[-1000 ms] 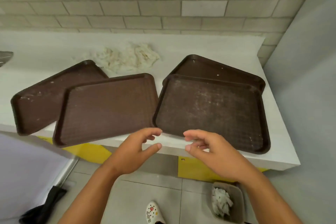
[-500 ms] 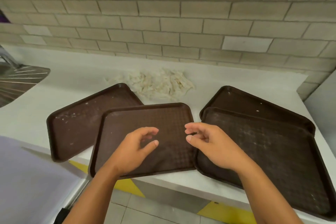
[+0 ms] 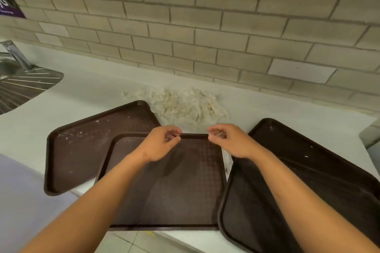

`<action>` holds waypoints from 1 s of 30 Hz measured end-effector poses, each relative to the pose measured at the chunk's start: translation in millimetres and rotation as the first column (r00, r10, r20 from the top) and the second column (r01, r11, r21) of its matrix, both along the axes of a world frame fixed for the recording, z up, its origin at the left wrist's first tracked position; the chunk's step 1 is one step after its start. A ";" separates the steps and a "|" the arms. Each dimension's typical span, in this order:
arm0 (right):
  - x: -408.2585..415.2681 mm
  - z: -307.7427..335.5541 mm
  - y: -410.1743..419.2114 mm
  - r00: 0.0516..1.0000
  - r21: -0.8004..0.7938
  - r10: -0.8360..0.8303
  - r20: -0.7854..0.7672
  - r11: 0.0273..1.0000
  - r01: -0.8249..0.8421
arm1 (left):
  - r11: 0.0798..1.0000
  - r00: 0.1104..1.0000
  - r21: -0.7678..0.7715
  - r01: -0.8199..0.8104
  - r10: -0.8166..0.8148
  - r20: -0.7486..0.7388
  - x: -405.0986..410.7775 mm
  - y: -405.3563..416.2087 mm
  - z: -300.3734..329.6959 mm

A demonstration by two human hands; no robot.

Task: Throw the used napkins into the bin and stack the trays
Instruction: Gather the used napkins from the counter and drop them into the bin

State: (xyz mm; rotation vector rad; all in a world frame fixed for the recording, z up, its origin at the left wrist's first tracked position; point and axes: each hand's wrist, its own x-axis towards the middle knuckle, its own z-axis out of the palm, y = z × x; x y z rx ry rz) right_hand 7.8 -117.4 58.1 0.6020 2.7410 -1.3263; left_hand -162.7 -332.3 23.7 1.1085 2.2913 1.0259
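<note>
Both hands, left (image 3: pixel 159 142) and right (image 3: pixel 230 141), loosely curled, empty, over middle tray's (image 3: pixel 176 187) far edge, napkins (image 3: pixel 185 104) just beyond.

The middle tray (image 3: pixel 181 187) is showing dark brown with a fine woven grid texture across its floor. To its left, the left tray (image 3: pixel 82 150) is wearing the same dark brown, flecked with pale specks. To its right, the two overlapping right trays (image 3: pixel 308 174) are looking darker, almost black-brown, with a few white flecks. Behind the middle tray, the napkin pile (image 3: pixel 185 104) is appearing cream-white against the pale grey-white tabletop (image 3: pixel 92 88). Further behind, the wall (image 3: pixel 205 16) is showing beige-grey bricks in a staggered pattern with darker joints.
</note>
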 end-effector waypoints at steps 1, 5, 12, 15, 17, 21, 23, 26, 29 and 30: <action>-8.2 -2.1 11.8 0.999 0.026 0.012 0.032 1.000 -0.013 | 1.000 1.000 -0.026 0.007 -0.007 -0.009 -7.0 8.3 -0.8; -29.6 -13.5 47.6 0.988 0.121 0.024 0.155 0.992 -0.043 | 0.990 0.997 -0.129 0.055 -0.061 -0.042 -20.8 26.4 -8.8; -131.9 -18.7 112.5 0.929 0.240 -0.052 0.366 0.970 -0.040 | 0.971 0.993 -0.218 0.102 -0.114 -0.042 -96.4 77.9 -0.8; -141.0 -35.1 117.2 0.922 0.352 -0.121 0.368 0.936 -0.018 | 0.969 0.990 -0.217 0.121 -0.133 -0.043 -96.2 84.9 -2.5; -144.6 -49.7 116.0 0.925 0.408 -0.187 0.330 0.912 0.038 | 0.968 0.990 -0.218 0.124 -0.134 -0.031 -98.4 87.4 -3.6; -148.7 -82.9 111.5 0.927 0.466 -0.179 0.331 0.885 0.005 | 0.965 0.986 -0.213 0.153 -0.165 -0.037 -109.2 92.4 -5.9; -145.7 -92.4 107.9 0.935 0.494 -0.197 0.293 0.869 0.028 | 0.965 0.984 -0.205 0.166 -0.176 -0.035 -112.4 95.2 -8.9; -141.5 -94.0 105.7 0.953 0.503 -0.221 0.209 0.860 0.089 | 0.967 0.983 -0.183 0.178 -0.182 -0.004 -113.9 100.6 -13.1; -136.9 -85.6 104.2 0.964 0.479 -0.233 0.127 0.866 0.146 | 0.971 0.982 -0.141 0.191 -0.188 0.030 -110.0 107.7 -18.7; -135.8 -80.9 102.9 0.968 0.463 -0.232 0.093 0.871 0.164 | 0.973 0.981 -0.127 0.190 -0.186 0.047 -107.8 110.3 -20.4</action>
